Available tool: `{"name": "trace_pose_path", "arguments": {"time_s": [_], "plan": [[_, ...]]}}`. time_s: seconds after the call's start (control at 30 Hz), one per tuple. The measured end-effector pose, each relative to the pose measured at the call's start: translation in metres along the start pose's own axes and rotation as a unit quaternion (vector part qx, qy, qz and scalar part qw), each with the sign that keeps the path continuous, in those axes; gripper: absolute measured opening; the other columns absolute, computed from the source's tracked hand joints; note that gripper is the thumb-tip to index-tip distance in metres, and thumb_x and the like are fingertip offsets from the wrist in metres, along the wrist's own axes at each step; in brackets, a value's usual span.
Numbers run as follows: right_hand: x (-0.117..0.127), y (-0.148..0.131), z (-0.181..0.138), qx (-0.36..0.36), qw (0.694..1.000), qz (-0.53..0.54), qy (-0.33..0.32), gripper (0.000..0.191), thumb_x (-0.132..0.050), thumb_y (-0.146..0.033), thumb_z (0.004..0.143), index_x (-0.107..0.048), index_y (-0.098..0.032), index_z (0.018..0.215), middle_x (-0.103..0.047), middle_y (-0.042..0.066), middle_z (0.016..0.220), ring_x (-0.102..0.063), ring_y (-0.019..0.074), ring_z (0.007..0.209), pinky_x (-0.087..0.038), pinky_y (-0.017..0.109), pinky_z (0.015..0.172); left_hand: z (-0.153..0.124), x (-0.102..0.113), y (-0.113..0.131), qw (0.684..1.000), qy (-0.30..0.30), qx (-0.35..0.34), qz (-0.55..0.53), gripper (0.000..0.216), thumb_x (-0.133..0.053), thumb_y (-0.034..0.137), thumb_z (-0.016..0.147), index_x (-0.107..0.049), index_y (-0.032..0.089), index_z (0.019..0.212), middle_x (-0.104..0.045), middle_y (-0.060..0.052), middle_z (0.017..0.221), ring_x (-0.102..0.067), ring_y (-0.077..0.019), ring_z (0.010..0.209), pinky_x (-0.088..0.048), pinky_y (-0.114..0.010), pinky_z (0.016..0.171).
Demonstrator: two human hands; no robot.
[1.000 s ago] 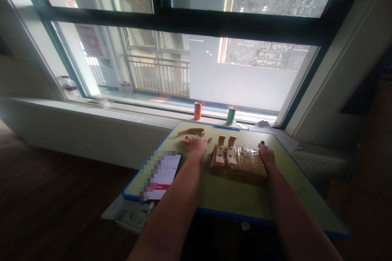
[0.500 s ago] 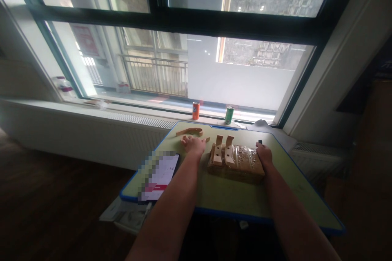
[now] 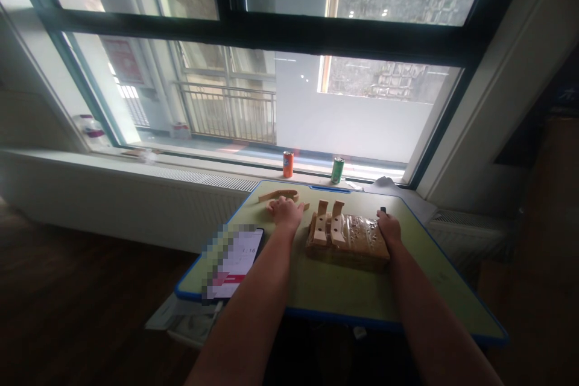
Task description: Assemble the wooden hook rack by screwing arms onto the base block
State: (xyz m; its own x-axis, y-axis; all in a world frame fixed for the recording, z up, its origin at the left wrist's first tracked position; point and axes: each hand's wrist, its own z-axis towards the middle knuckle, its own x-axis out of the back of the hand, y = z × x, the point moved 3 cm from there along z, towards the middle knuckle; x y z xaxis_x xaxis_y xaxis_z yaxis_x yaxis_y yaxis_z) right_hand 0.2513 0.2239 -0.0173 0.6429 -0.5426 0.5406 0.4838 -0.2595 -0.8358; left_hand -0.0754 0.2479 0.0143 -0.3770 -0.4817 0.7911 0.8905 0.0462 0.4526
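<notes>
My left hand [image 3: 287, 215] is closed over a curved light-wood piece [image 3: 306, 206] at the table's far left; ends of it show on either side of the fingers. Just behind lies another curved wooden strip [image 3: 275, 195] with a hooked end. My right hand [image 3: 389, 229] is a fist at the right end of a brown taped block [image 3: 362, 254]. A short dark end [image 3: 383, 209] pokes out of that fist; the rest of the object is hidden. Two hook-shaped wooden pieces with dark holes, a left one [image 3: 321, 226] and a right one [image 3: 337, 229], rest side by side on the block.
The green table [image 3: 339, 298] has a blue rim. A phone [image 3: 239, 259] lies at its left edge, partly pixelated. On the windowsill stand an orange can [image 3: 288, 164] and a green can [image 3: 337, 170]. A white radiator [image 3: 136, 199] runs along the wall to the left.
My left hand's knuckles have risen a little and its fingers have curled further over the wooden piece. My right hand and the block look unchanged. The view has shifted slightly.
</notes>
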Motion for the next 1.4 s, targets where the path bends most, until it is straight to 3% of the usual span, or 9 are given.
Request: {"name": "trace_pose_path", "arguments": {"time_s": [0.17, 0.27, 0.43, 0.6, 0.87, 0.97, 1.1, 1.27, 1.4], "plan": [[-0.001, 0.0, 0.002, -0.001, 1.0, 0.0, -0.002, 0.041, -0.041, -0.047, 0.072, -0.065, -0.015, 0.083, -0.068, 0.013, 0.083, -0.061, 0.0241, 0.077, -0.041, 0.029, 0.061, 0.003, 0.023, 0.013, 0.986, 0.062, -0.068, -0.139, 0.03, -0.039, 0.032, 0.087, -0.059, 0.014, 0.1, -0.062, -0.011, 0.105, -0.054, -0.0221, 0.099, -0.039, -0.034, 0.089], [-0.001, 0.0, 0.001, 0.003, 1.0, 0.001, 0.0, 0.04, -0.041, -0.046, 0.072, -0.065, -0.015, 0.081, -0.067, 0.013, 0.082, -0.061, 0.024, 0.075, -0.041, 0.029, 0.06, 0.003, 0.036, 0.02, 0.95, 0.064, -0.081, -0.295, 0.031, -0.042, 0.034, 0.086, -0.055, 0.016, 0.108, -0.065, -0.008, 0.097, -0.059, -0.0174, 0.088, -0.045, -0.03, 0.08], [-0.001, -0.002, -0.001, 0.009, 1.0, 0.005, 0.0, 0.04, -0.04, -0.046, 0.073, -0.064, -0.015, 0.081, -0.068, 0.013, 0.081, -0.061, 0.0229, 0.074, -0.041, 0.028, 0.06, -0.016, 0.049, 0.043, 0.824, -0.106, -0.15, -0.536, 0.035, -0.054, 0.035, 0.081, -0.058, 0.016, 0.11, -0.068, -0.008, 0.091, -0.061, -0.0137, 0.072, -0.05, -0.029, 0.068], [0.002, -0.008, -0.005, 0.022, 0.999, -0.003, -0.023, 0.036, -0.043, -0.045, 0.073, -0.064, -0.016, 0.075, -0.067, 0.012, 0.076, -0.061, 0.0219, 0.071, -0.041, 0.028, 0.059, -0.035, 0.052, 0.06, 0.769, -0.226, -0.187, -0.568, 0.024, -0.062, 0.029, 0.075, -0.062, 0.013, 0.093, -0.069, -0.008, 0.086, -0.062, -0.0136, 0.07, -0.052, -0.028, 0.065], [0.032, -0.054, -0.023, 0.147, 0.986, -0.027, -0.068, 0.039, -0.057, -0.054, 0.067, -0.061, -0.016, 0.073, -0.062, 0.005, 0.066, -0.055, 0.0176, 0.061, -0.035, 0.026, 0.055, -0.04, 0.039, 0.058, 0.803, -0.24, -0.16, -0.521, 0.028, -0.065, 0.04, 0.072, -0.053, 0.016, 0.082, -0.069, -0.004, 0.078, -0.053, -0.0078, 0.046, -0.039, -0.018, 0.039], [0.027, -0.095, -0.037, 0.312, 0.924, -0.096, -0.198, 0.042, -0.064, -0.056, 0.062, -0.06, -0.017, 0.078, -0.061, 0.003, 0.07, -0.051, 0.0151, 0.058, -0.034, 0.025, 0.052, -0.039, 0.034, 0.057, 0.82, -0.206, -0.16, -0.509, 0.027, -0.067, 0.039, 0.069, -0.058, 0.016, 0.081, -0.068, -0.004, 0.077, -0.061, -0.0132, 0.06, -0.047, -0.022, 0.05], [0.009, -0.132, -0.055, 0.45, 0.855, -0.116, -0.228, 0.043, -0.066, -0.053, 0.062, -0.06, -0.018, 0.084, -0.061, 0.003, 0.081, -0.051, 0.0154, 0.066, -0.035, 0.025, 0.055, -0.037, 0.034, 0.054, 0.846, -0.146, -0.171, -0.483, 0.024, -0.068, 0.038, 0.069, -0.062, 0.017, 0.08, -0.067, -0.004, 0.077, -0.062, -0.0151, 0.068, -0.049, -0.025, 0.058], [-0.012, -0.136, -0.058, 0.488, 0.814, -0.09, -0.302, 0.025, -0.061, -0.04, 0.073, -0.06, -0.018, 0.085, -0.062, 0.002, 0.078, -0.053, 0.0136, 0.067, -0.037, 0.024, 0.059, -0.037, 0.032, 0.05, 0.868, -0.133, -0.173, -0.446, 0.023, -0.066, 0.038, 0.071, -0.064, 0.016, 0.077, -0.068, -0.005, 0.082, -0.062, -0.016, 0.073, -0.048, -0.025, 0.063], [-0.015, -0.131, -0.052, 0.508, 0.814, -0.093, -0.264, 0.02, -0.057, -0.036, 0.077, -0.061, -0.017, 0.084, -0.062, 0.003, 0.078, -0.053, 0.0144, 0.069, -0.037, 0.026, 0.062, -0.038, 0.028, 0.052, 0.87, -0.158, -0.184, -0.43, 0.025, -0.065, 0.038, 0.072, -0.064, 0.014, 0.075, -0.066, -0.004, 0.078, -0.059, -0.0143, 0.07, -0.046, -0.023, 0.063]]}}
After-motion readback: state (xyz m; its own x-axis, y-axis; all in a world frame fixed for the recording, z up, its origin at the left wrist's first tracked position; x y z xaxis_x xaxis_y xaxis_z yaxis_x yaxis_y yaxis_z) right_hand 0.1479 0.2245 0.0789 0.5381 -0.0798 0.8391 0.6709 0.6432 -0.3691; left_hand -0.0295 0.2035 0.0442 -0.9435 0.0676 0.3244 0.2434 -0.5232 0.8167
